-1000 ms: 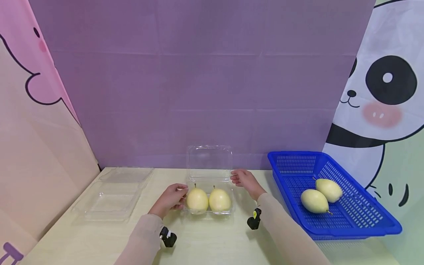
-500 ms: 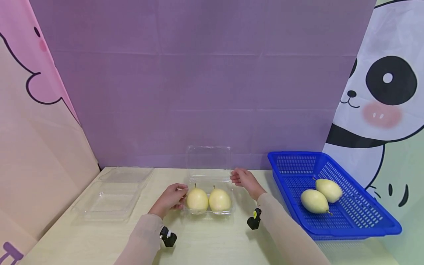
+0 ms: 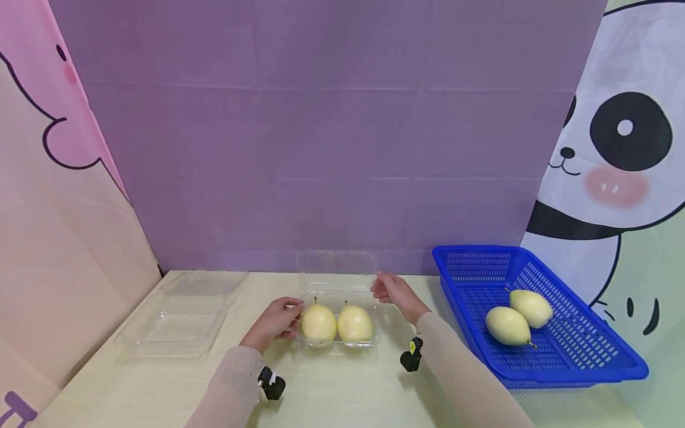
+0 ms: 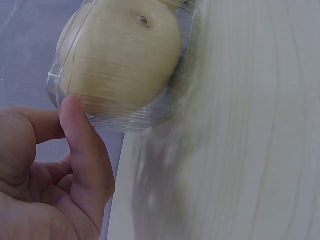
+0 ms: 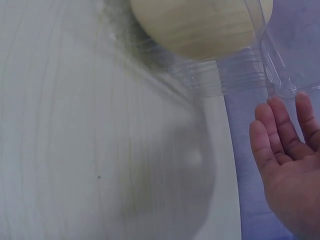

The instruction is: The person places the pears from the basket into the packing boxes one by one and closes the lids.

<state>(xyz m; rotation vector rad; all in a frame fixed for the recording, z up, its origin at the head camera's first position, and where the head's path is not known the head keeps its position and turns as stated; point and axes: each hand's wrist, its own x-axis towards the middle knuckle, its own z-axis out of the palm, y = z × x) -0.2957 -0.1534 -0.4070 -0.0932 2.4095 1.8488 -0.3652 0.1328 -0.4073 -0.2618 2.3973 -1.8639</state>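
Two pale yellow pears [image 3: 319,325] sit side by side, stems up, in a clear plastic clamshell box [image 3: 342,344] in the middle of the table. Its raised lid [image 3: 336,261] stands behind them in the head view. My left hand [image 3: 274,323] pinches the box's left rim between thumb and index finger, as the left wrist view shows beside a pear [image 4: 120,55]. At the box's right back corner is my right hand [image 3: 397,294]. In the right wrist view its fingers [image 5: 285,125] are extended, tips right at the lid's hinge side.
A blue plastic basket [image 3: 481,351] on the right holds two more pears [image 3: 508,326]. Several clear plastic boxes [image 3: 176,324] lie open on the table's left side. A purple cloth [image 3: 342,148] hangs behind the table.
The lid's top edge has dropped lower and looks wider in the head view, tilting toward me. My right hand has shifted very slightly left; my left hand and the pears keep their places.
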